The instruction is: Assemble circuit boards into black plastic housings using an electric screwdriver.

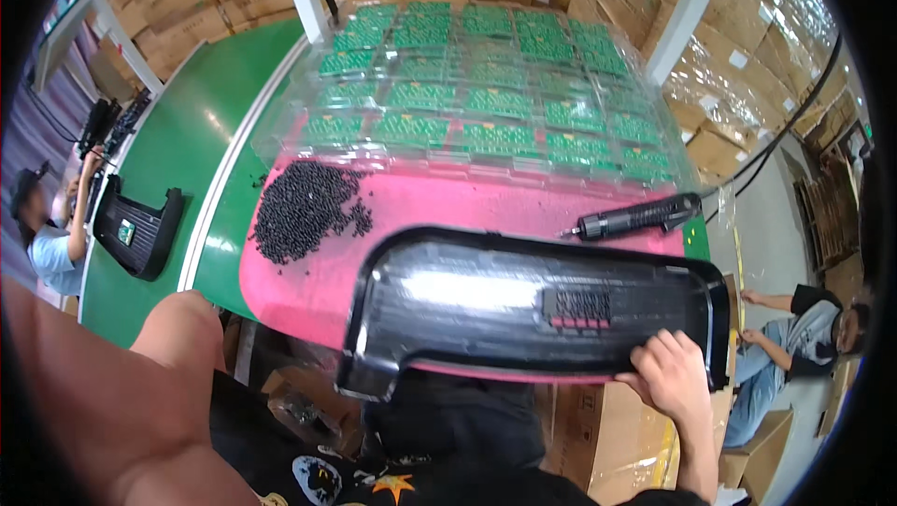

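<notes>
My right hand (671, 373) grips the near right edge of a black plastic housing (476, 314), fingers over its inner face and thumb underneath. The housing is long and shallow, with a raised rim, a foot-like corner at the left and a small slotted grille. It lies tilted across the front of a pink mat (290, 296). My left hand (173, 356) looms large and blurred at the lower left, away from the housing; its fingers cannot be made out. A heap of small black screws (304, 212) lies beyond the housing's left end. Behind its right end rests a black electric screwdriver (635, 217).
Clear plastic trays (476, 156) of green circuit boards fill the table's back. Left, a green conveyor (168, 170) carries another black housing (140, 230) with a small board; a person (58, 244) works beside it. Another person (804, 338) sits at right. Cartons (607, 431) stand below.
</notes>
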Motion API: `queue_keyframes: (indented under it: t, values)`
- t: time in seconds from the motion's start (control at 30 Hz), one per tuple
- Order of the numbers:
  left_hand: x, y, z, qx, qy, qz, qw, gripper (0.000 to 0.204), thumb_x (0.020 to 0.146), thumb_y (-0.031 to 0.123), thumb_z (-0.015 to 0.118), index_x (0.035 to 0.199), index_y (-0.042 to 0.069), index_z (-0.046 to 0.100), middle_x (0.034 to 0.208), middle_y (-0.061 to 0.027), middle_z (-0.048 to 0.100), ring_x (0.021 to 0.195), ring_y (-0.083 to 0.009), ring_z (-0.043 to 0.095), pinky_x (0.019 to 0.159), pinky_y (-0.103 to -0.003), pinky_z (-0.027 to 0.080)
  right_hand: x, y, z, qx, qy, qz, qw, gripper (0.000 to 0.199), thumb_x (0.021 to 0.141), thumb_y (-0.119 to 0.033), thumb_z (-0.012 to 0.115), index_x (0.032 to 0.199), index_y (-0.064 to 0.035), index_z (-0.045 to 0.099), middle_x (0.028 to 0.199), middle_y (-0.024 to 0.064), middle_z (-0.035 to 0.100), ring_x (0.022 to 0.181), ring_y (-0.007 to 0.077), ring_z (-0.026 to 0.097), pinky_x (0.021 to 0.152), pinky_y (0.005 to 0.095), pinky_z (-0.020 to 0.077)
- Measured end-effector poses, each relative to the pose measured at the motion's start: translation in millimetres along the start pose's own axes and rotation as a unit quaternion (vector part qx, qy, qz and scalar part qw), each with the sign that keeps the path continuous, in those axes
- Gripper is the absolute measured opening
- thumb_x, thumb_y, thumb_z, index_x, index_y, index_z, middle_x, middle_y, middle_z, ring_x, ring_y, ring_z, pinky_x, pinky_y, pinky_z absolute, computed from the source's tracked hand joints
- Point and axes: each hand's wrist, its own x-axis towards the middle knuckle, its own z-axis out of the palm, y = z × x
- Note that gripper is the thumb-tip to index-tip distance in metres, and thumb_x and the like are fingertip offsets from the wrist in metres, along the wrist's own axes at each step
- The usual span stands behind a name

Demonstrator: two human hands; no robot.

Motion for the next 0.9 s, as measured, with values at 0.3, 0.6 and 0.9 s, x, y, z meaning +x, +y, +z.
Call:
queue_keyframes:
  t: [0.3,0.6,0.9]
  values:
    - [-24.1,-16.3,-61.1,-0.070,0.004,-0.055,0.996,0.034,0.087,0.011,0.050,0.115,-0.006,0.053,0.118,-0.0265,0.054,0.106,-0.0354,0.053,0.094,-0.052,0.039,91.1,-61.2,-100.6,0.110,0.287,-0.101,0.946,0.020,0.065,-0.015,0.076,0.072,-0.0046,0.060,0.081,0.0073,0.062,0.066,0.0246,0.059,0.061,0.0368,0.0447]
    - [-111.8,-47.4,80.5,-0.177,-0.592,-0.205,0.759,0.035,0.087,0.013,0.066,0.118,0.003,0.057,0.111,-0.0142,0.059,0.110,-0.0328,0.056,0.094,-0.040,0.047,74.3,-97.5,-112.5,0.153,0.319,0.038,0.935,0.020,0.052,-0.015,0.072,0.066,-0.0084,0.060,0.070,0.0033,0.058,0.054,0.0186,0.051,0.052,0.0316,0.0395]
    - [-142.0,-49.9,45.6,-0.150,-0.580,-0.258,0.759,0.024,0.083,0.007,0.066,0.105,0.000,0.059,0.098,-0.0179,0.061,0.098,-0.0386,0.058,0.084,-0.044,0.048,82.8,-66.7,-108.9,0.085,0.300,-0.046,0.949,0.016,0.050,-0.016,0.071,0.061,-0.0123,0.060,0.061,-0.0003,0.053,0.049,0.0136,0.049,0.042,0.0269,0.0344]
